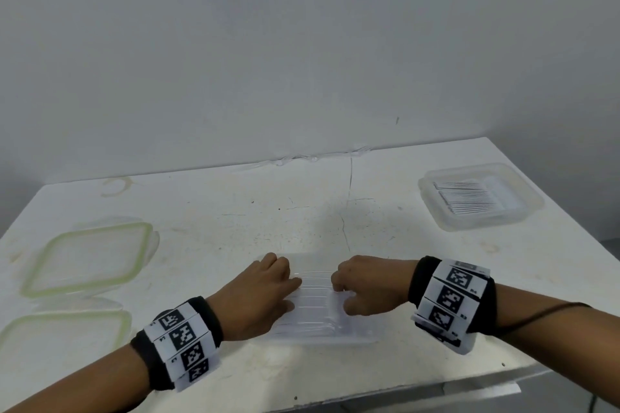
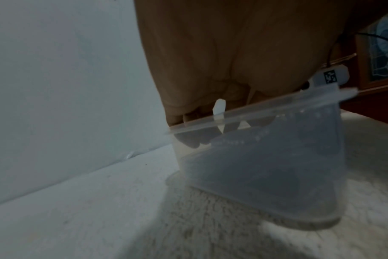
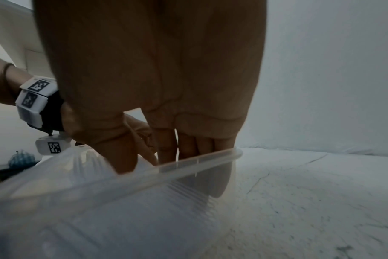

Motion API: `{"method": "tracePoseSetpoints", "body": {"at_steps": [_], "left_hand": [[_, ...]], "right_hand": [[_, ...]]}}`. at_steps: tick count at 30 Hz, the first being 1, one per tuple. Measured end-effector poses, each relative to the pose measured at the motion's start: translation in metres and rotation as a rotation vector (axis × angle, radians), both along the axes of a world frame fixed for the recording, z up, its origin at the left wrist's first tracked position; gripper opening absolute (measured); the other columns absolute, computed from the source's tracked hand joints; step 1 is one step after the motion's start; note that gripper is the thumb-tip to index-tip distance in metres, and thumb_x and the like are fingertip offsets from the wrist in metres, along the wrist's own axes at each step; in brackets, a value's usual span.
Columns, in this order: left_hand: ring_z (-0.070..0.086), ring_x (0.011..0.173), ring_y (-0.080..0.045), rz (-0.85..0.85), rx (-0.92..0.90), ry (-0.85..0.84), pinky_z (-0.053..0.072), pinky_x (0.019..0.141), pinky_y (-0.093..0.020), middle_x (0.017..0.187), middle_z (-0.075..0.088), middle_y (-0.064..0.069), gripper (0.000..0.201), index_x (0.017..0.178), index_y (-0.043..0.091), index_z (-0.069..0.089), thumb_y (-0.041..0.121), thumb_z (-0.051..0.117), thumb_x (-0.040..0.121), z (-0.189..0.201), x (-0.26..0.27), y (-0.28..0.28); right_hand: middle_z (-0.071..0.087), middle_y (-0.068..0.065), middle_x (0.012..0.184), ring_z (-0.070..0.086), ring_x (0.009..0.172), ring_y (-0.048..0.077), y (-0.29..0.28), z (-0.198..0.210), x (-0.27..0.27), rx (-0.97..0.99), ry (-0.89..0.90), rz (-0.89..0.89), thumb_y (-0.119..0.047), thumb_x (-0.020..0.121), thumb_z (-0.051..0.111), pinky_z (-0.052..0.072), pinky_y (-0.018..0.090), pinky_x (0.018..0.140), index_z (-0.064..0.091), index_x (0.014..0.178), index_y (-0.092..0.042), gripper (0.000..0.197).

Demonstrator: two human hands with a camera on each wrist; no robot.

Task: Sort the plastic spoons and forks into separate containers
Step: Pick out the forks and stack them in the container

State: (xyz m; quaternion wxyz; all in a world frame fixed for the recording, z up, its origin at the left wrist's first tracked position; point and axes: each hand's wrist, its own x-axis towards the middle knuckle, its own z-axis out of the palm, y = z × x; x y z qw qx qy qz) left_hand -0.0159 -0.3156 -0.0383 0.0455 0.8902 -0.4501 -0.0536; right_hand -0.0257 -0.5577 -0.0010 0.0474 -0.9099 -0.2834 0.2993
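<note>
Fingers (image 3: 220, 175) of both hands in near container (image 1: 322, 339)

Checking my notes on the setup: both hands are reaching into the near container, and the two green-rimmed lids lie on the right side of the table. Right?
Not quite: the green-rimmed lids lie on the table's left side, per the head view. Both the left hand and right hand do reach into the near container.

Both arms are bare; each wrist wears a wide black band (image 1: 419, 278) with white blocks (image 1: 183, 334) on top of the band; every block has a black square pattern; a thin dark cable (image 1: 543, 313) runs back from the right band.
</note>
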Motion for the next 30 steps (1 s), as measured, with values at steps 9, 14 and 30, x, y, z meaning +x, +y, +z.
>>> {"method": "tracePoseSetpoints", "body": {"at_steps": [9, 14, 30], "left_hand": [[0.046, 0.09, -0.004, 0.134, -0.252, 0.327, 0.043, 0.081, -0.022, 0.096, 0.055, 0.01, 0.018, 0.108, 0.023, 0.064, 0.019, 0.054, 0.094, 0.006, 0.002, -0.003], [0.053, 0.073, -0.003, 0.133, -0.248, 0.397, 0.049, 0.072, -0.021, 0.085, 0.058, 0.01, 0.015, 0.097, 0.018, 0.067, 0.01, 0.057, 0.091, 0.009, 0.006, -0.006], [0.054, 0.076, -0.01, 0.179, -0.256, 0.205, 0.037, 0.066, -0.008, 0.093, 0.06, 0.002, 0.017, 0.105, 0.014, 0.065, 0.013, 0.052, 0.095, 0.051, 0.106, -0.009]], "right_hand": [[0.056, 0.0, 0.084, 0.049, 0.075, 0.015, -0.003, -0.008, -0.003, 0.144, -0.072, -0.044, -0.021, 0.097, 0.047, 0.035, 0.019, 0.061, 0.064, 0.095, -0.005, 0.024], [0.065, 0.006, 0.085, 0.058, 0.076, 0.02, -0.004, -0.007, -0.002, 0.187, -0.049, -0.086, -0.022, 0.094, 0.054, 0.049, 0.032, 0.071, 0.064, 0.087, -0.007, 0.019], [0.059, -0.011, 0.074, 0.054, 0.067, 0.003, -0.029, 0.022, 0.11, 0.341, -0.206, -0.286, -0.017, 0.088, 0.06, 0.042, 0.019, 0.065, 0.065, 0.08, -0.017, 0.01]]}}
